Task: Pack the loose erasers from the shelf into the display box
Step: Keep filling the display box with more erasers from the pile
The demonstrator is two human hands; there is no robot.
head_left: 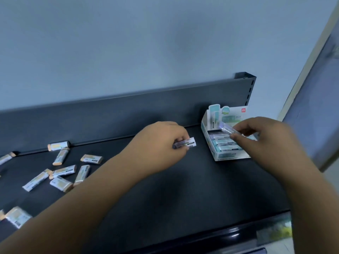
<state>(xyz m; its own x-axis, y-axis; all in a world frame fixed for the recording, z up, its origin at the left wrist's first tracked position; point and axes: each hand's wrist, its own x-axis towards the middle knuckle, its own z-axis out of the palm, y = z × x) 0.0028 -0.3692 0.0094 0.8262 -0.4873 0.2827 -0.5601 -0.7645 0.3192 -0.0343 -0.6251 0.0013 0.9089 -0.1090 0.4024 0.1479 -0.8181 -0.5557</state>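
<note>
The left hand (165, 142) is low over the dark grey metal shelf (165, 189), its grip clamped on a white-wrapped rectangular eraser (187, 143) with a barcode label, pinched between thumb and curled fingers. The right hand (260, 136) has its grip closed on a pale purple rectangular eraser (226, 128), held tilted just above the white and teal cardboard display box (231, 155). That box stands at the shelf's right end, near the back panel. Packed erasers (224, 143) lie in rows inside it. Loose orange-ended erasers (64, 171) in white wrappers lie scattered on the shelf's left part, well apart from the box.
</note>
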